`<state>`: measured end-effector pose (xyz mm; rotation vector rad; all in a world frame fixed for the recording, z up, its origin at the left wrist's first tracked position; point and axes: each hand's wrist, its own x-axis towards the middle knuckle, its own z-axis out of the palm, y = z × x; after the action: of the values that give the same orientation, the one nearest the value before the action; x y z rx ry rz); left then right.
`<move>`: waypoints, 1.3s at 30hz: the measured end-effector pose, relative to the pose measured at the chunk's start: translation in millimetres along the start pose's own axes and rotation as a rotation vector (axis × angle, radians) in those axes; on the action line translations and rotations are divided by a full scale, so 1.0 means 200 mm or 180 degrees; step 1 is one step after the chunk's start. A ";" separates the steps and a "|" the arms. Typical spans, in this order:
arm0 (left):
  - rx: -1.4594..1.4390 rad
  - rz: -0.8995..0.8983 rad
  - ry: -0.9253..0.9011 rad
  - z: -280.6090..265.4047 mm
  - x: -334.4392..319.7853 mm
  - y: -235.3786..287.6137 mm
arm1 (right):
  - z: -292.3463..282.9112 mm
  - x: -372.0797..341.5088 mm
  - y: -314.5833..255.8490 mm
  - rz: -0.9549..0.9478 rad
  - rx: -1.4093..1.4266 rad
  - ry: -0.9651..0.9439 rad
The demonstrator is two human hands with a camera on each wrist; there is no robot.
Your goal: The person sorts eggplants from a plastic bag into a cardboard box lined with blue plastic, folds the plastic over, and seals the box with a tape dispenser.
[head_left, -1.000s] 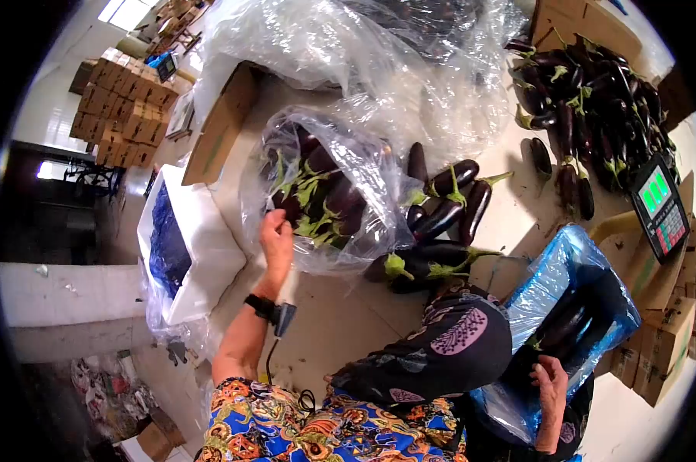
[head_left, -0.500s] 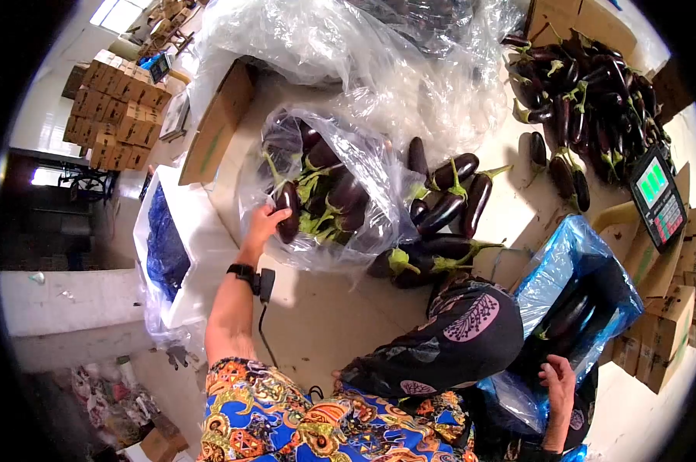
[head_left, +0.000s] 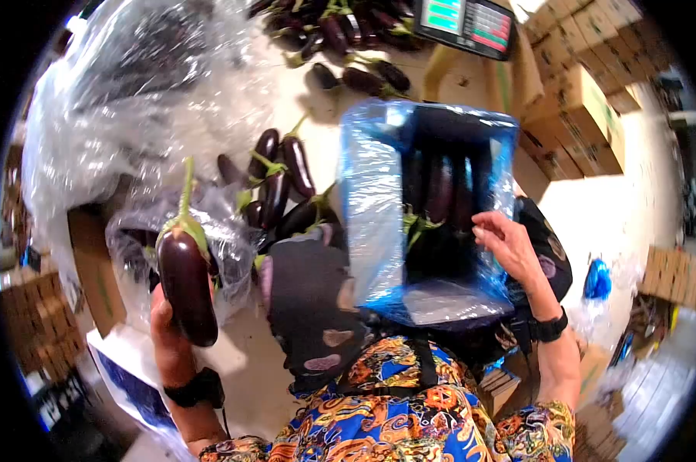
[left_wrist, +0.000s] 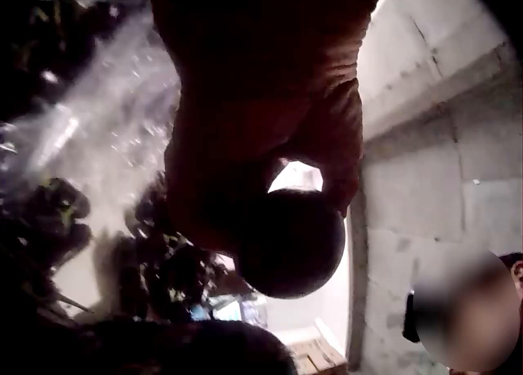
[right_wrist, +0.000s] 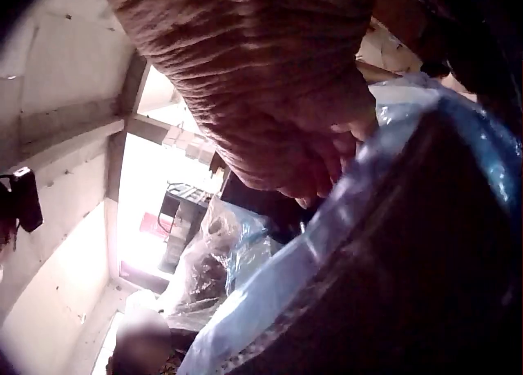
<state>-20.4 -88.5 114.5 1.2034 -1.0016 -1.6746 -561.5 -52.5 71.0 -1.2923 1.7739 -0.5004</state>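
In the head view the left hand [head_left: 165,323] grips a large dark eggplant [head_left: 186,289], its green stem pointing up, in front of a clear plastic bag [head_left: 236,269]. The left wrist view shows that hand [left_wrist: 261,138] in deep shadow, curled round the eggplant's dark rounded end [left_wrist: 290,244]. Over the right side of a box lined with blue plastic [head_left: 375,223] is the right hand [head_left: 509,246], its fingers loosely bent and holding nothing. Several eggplants [head_left: 440,189] lie in the box. In the right wrist view the right hand [right_wrist: 286,105] hangs beside the blue liner [right_wrist: 270,285].
Loose eggplants [head_left: 275,192] lie between bag and box, near the person's knee. A larger eggplant pile [head_left: 336,27] and a scale with a lit display [head_left: 467,23] are beyond. Cardboard boxes [head_left: 571,123] stand at the right, clear sheeting [head_left: 147,100] at the upper left.
The head view has swung toward the blue-lined box. The left hand has taken an eggplant from the clear bag and lifted it. The right hand remains by the box, its fingers farther over it.
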 end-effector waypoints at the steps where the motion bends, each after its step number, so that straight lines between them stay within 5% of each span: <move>1: 0.0241 -0.0130 -0.0122 0.17 0.03 0.13 | -0.01 -0.01 0.03 0.0074 0.0048 0.0128; 3: 0.0735 -0.0373 -0.0288 0.55 0.11 0.36 | -0.04 -0.05 0.06 -0.0080 0.0048 0.0376; 5: 0.1162 -0.0736 -0.1056 0.77 0.21 0.47 | -0.05 -0.08 0.11 -0.0080 0.0107 0.0455; 10: 0.2889 -0.0773 -0.3141 1.15 0.53 0.32 | -0.05 -0.15 0.21 0.0043 0.0382 0.0409; 14: 0.3889 -0.0676 -0.3790 1.39 0.65 0.05 | -0.06 -0.16 0.26 -0.0143 0.0447 0.0469; 20: 0.4429 -0.0029 -0.3936 1.49 0.66 -0.36 | -0.06 -0.17 0.25 -0.0307 0.0516 0.0460; 26: 0.4855 0.0416 -0.3409 1.53 0.52 -0.50 | -0.05 -0.16 0.26 -0.0512 0.0478 0.0440; 39: 0.4714 0.0485 -0.3414 1.57 0.49 -0.52 | -0.02 -0.14 0.28 -0.0632 0.0358 0.0503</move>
<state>-360.3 -101.6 58.3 0.7921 -3.2169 -1.2427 -593.6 -6.8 43.9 -1.3882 1.7257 -0.8226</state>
